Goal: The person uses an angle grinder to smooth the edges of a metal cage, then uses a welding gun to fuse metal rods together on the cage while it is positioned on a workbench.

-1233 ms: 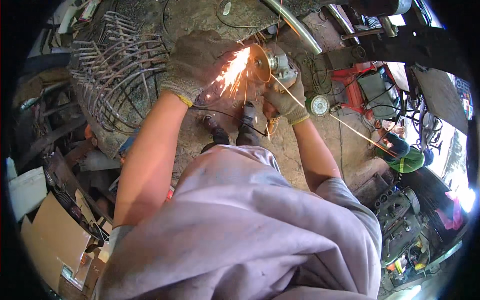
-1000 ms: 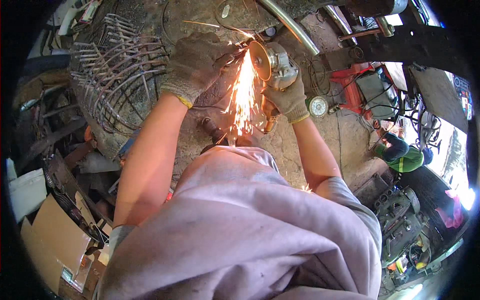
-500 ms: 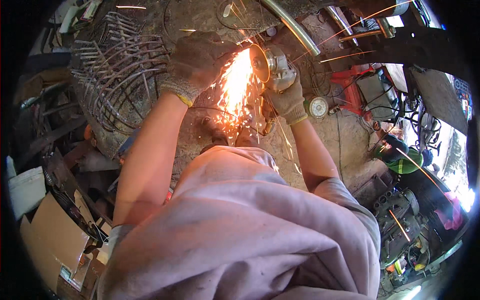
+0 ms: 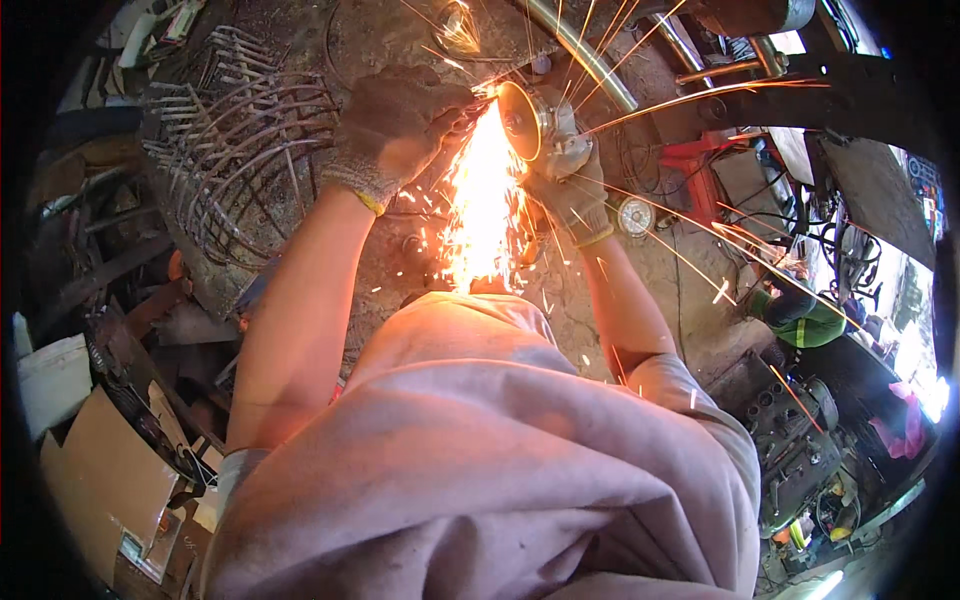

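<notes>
Silvery angle grinder (image 4: 568, 143), its round tan disc (image 4: 520, 122) streaming white-orange sparks (image 4: 484, 215) — right fingers (image 4: 548, 190) wrapped round it, left fingers (image 4: 438, 97) pinching a dark, half-hidden piece (image 4: 466, 114).

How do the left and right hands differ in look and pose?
The left hand looks darker across its glove; the right hand looks paler. The right hand grips the grinder, while the left hand sits left of the disc, its hold unclear. Both wear yellow-edged gloves.
</notes>
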### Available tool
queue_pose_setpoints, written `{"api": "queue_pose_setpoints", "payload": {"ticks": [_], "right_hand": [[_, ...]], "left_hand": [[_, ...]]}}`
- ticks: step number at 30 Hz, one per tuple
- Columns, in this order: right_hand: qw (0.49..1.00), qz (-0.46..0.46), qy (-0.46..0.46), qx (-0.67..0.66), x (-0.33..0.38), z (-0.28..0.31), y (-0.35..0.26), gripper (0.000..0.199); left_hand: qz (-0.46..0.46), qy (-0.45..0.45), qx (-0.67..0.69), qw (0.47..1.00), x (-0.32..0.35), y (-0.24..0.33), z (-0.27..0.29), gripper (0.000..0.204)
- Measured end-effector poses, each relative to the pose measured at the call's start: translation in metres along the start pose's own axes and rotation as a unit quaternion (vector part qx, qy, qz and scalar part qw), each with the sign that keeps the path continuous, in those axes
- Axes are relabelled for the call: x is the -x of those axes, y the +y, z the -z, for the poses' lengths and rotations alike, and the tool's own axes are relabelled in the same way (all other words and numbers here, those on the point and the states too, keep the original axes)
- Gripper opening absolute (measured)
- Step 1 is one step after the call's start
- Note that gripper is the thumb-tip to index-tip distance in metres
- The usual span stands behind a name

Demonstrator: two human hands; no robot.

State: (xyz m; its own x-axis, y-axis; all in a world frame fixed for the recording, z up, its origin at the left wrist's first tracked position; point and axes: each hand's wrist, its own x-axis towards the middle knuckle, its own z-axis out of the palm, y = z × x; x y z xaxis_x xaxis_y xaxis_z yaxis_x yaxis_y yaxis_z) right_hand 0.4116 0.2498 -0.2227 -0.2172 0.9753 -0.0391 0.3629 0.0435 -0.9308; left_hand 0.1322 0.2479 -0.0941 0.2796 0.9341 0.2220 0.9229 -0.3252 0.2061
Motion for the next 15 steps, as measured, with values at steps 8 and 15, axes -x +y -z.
{"api": "queue_pose_setpoints", "payload": {"ticks": [8,15], "right_hand": [[0.999,-0.019,-0.02,-0.037,0.002,0.001,-0.009,0.083],[0.834,-0.193,-0.074,-0.511,-0.005,-0.008,0.009,0.056]], "left_hand": [[0.006,0.014,0.018,1.0,-0.001,-0.001,-0.002,0.027],[0.016,0.044,0.072,0.996,-0.002,0.001,-0.008,0.031]]}}
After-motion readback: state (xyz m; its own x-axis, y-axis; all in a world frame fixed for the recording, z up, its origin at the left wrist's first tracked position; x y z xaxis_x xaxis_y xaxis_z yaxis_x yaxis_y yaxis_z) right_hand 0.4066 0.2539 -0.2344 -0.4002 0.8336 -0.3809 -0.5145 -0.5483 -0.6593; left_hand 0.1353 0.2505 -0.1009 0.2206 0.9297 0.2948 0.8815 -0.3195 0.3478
